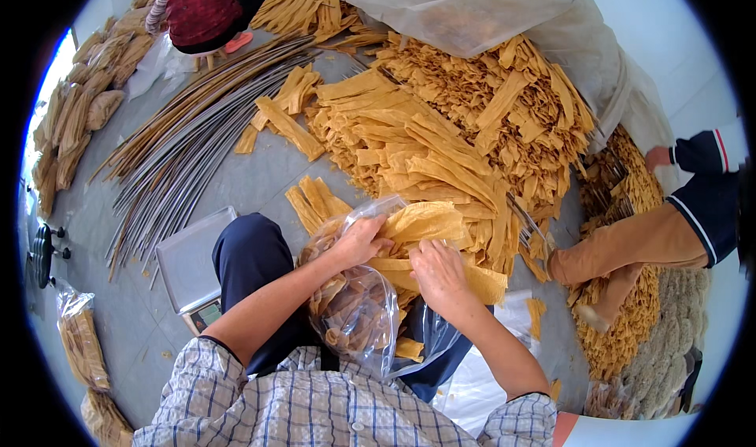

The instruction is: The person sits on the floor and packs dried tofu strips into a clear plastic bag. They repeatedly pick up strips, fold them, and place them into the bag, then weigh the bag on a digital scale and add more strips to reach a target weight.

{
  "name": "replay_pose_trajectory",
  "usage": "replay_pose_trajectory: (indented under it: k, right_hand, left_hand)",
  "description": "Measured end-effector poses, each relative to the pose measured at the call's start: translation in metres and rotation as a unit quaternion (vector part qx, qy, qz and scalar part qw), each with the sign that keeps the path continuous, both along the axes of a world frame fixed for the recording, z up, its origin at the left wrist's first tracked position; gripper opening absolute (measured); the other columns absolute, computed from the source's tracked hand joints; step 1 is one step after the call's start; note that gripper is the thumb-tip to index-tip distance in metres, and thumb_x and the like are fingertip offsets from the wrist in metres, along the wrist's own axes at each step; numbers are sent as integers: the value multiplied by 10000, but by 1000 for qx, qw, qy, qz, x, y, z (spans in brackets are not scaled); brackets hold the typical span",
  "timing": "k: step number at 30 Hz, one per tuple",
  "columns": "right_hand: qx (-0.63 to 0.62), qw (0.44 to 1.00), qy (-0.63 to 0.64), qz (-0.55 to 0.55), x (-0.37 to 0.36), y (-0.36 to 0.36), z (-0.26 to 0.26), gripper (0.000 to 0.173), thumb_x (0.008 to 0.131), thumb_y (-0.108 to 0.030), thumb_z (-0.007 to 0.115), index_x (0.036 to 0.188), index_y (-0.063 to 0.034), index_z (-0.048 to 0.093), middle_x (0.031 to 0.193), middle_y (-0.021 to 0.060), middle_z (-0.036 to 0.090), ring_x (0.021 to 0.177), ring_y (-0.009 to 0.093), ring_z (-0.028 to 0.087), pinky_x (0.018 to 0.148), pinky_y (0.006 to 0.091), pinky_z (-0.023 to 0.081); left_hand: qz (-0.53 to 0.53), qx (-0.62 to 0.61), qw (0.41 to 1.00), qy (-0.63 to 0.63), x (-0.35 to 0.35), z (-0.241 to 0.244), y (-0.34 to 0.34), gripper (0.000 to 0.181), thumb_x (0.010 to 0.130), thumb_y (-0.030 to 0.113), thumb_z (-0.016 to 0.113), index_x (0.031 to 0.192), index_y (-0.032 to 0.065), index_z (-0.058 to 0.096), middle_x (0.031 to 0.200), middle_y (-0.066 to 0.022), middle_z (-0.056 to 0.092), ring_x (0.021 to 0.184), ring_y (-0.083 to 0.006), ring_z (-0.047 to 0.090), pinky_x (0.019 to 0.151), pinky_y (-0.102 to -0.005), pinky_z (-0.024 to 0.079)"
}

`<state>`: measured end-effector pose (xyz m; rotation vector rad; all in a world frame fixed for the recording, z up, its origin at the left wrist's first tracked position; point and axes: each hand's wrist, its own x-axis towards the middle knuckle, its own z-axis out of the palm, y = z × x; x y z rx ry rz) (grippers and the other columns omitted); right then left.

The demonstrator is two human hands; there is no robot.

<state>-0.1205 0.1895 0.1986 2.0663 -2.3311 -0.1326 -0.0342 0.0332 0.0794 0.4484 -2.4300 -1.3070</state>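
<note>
A clear plastic bag holding crumpled yellow pieces rests on my lap, its mouth turned up and to the right. My left hand lies at the bag's mouth, fingers and thumb closed around the left end of a wide dried bean curd strip. Lower and to the right, my right hand pinches a second dried strip that sticks out past the bag's edge. Behind both hands rises a heap of similar strips.
Long thin rods lie on the floor, left of the heap. A digital scale stands by my left knee. Filled bags line the left side. One person sits ahead; another person's leg is at right. Sheeting covers the rear heap.
</note>
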Motion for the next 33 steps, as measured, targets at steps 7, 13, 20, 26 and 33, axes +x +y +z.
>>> replay_pose_trajectory:
  k: [7, 13, 20, 26, 33]
  right_hand:
    - [9, 998, -39, -49, -4, -1, 3, 77, 681, -1, 594, 752, -30, 597, 695, 149, 623, 717, 295, 637, 614, 401, 491]
    - [6, 996, -75, -56, -9, -2, 6, 52, 704, -70, 633, 721, -34, 600, 647, 171, 608, 682, 325, 630, 598, 419, 478]
    - [-6, 996, -83, -34, -8, -9, 21, 138, 741, -144, 676, 734, -29, 599, 659, 176, 610, 681, 334, 626, 606, 420, 475]
    - [23, 997, -69, -32, -2, -13, 15, 139, 738, -143, 672, 717, -23, 604, 671, 169, 619, 686, 327, 631, 611, 411, 483]
    - [66, 997, -38, 6, -3, -27, -22, 54, 688, -56, 599, 672, -43, 649, 692, 159, 631, 700, 304, 642, 615, 399, 496]
  left_hand:
    - [-98, 0, 995, -23, 8, 29, -14, 421, 747, 24, 639, 1151, 19, 523, 1014, -160, 609, 987, -309, 575, 860, -357, 457]
    - [-147, 19, 988, 54, 10, 62, -16, 329, 753, 52, 655, 1071, 10, 585, 1008, -151, 622, 972, -276, 583, 854, -355, 457]
    - [-206, -30, 978, -34, 14, 27, -4, 345, 746, 172, 706, 1028, -2, 609, 885, -202, 599, 872, -334, 570, 748, -396, 446]
    - [-183, -103, 978, -8, 13, 11, 5, 329, 734, 195, 710, 985, 7, 611, 830, -210, 575, 828, -365, 551, 736, -418, 434]
    - [-193, -95, 976, 31, 13, 6, 4, 257, 731, 164, 688, 942, 36, 618, 782, -211, 579, 827, -380, 562, 741, -459, 436]
